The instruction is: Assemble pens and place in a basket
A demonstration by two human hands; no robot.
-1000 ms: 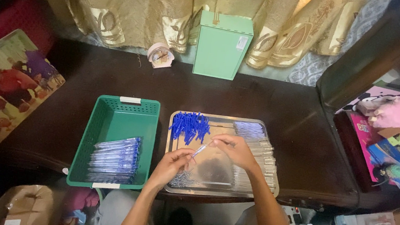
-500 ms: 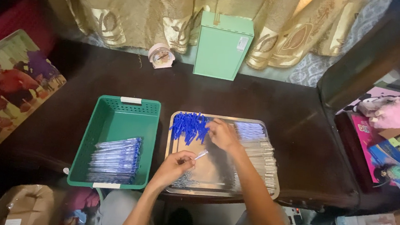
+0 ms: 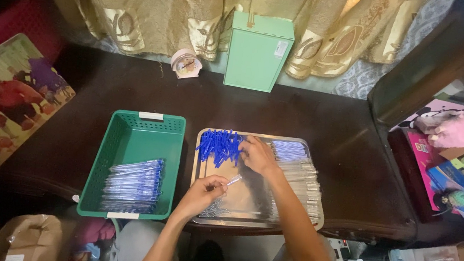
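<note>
Near edge of the steel tray [image 3: 201, 200], I see L hand [image 3: 199, 194] pinching a clear pen barrel [image 3: 232, 180]. R hand [image 3: 258, 155] fingers the blue caps [image 3: 218, 144], prob. picking one. Green basket [image 3: 130, 138] left: a good stack of finished pens [image 3: 133, 182]; many barrels [image 3: 300, 178] left.
</note>
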